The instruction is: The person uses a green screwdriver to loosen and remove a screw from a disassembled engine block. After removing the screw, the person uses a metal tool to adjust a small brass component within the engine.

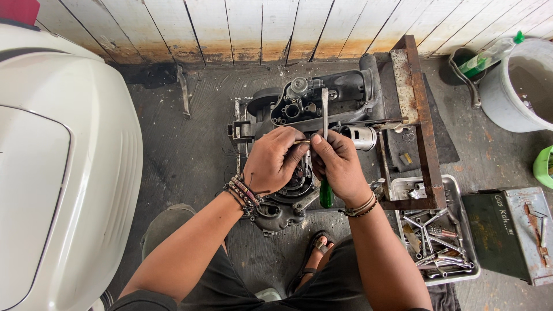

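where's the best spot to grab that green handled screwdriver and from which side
Grip the green handle, which sticks out below the right hand, coming from the near side by the person's body. The screwdriver's flat shaft points away over the engine, and is thin and slippery-looking, so the thick handle likely gives the surer hold.

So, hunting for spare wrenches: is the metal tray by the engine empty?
No, the metal tray holds a pile of wrenches.

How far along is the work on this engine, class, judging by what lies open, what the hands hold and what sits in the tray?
Done: engine casing open. In hand: right hand grips a green-handled screwdriver; left hand pinches a small part. Left: tools wait in the tray.
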